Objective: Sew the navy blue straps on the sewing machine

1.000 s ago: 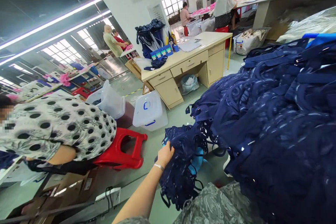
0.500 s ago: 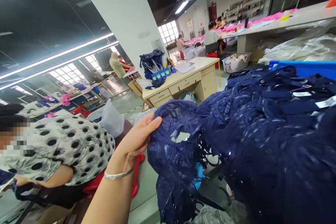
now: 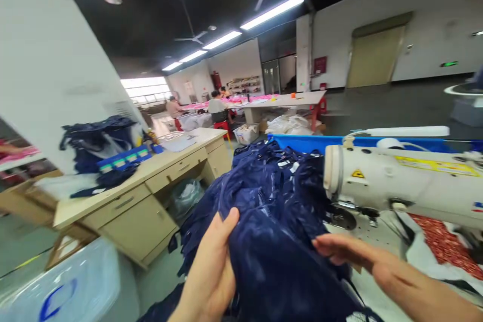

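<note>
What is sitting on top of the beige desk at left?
On the desk sit a heap of navy fabric, a blue tray of small items, and papers. The desktop beneath the heap is covered; blur hides finer detail.

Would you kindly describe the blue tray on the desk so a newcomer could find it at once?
Find the beige wooden desk with drawers at the left. At its far end, before a heap of navy cloth, sits the blue tray. Bright blue with small white compartments, it stands out from the dark fabric around it.
</note>
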`<act>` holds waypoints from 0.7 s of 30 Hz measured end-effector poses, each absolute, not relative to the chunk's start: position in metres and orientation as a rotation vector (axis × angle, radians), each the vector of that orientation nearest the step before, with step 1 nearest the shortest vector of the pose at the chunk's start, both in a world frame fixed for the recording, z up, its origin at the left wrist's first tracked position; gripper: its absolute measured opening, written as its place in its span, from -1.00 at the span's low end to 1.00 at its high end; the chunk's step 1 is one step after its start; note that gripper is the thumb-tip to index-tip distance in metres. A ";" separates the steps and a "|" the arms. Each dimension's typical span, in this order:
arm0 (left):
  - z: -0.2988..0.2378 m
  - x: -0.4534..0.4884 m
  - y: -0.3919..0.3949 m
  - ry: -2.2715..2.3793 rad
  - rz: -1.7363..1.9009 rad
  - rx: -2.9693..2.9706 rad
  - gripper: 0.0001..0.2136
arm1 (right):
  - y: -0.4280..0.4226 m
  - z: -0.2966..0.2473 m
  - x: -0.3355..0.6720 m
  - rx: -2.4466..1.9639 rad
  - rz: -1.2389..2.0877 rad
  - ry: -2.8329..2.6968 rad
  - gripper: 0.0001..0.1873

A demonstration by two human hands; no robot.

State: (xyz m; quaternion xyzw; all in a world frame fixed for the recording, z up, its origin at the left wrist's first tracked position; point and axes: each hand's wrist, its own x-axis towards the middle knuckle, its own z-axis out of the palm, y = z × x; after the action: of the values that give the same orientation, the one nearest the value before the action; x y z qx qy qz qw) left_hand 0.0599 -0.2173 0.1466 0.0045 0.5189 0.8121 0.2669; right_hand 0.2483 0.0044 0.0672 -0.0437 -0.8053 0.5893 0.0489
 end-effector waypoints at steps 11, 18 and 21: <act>0.103 0.003 -0.157 1.402 2.202 0.034 -0.91 | -0.011 0.064 0.240 -0.137 2.136 -2.371 -0.62; 0.120 -0.029 -0.118 1.478 2.141 0.519 -0.65 | 0.021 0.044 0.244 -0.195 1.709 -2.652 -0.40; 0.111 -0.035 -0.083 1.795 1.829 1.076 -0.69 | 0.056 0.023 0.240 -0.594 1.250 -2.704 -0.35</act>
State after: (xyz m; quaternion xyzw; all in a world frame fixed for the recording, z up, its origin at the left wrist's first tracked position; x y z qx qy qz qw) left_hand -0.0346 -0.0833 0.1108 0.3809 0.6351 0.6474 0.1801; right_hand 0.2400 0.0560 0.0228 -0.1953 -0.8890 0.4110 0.0519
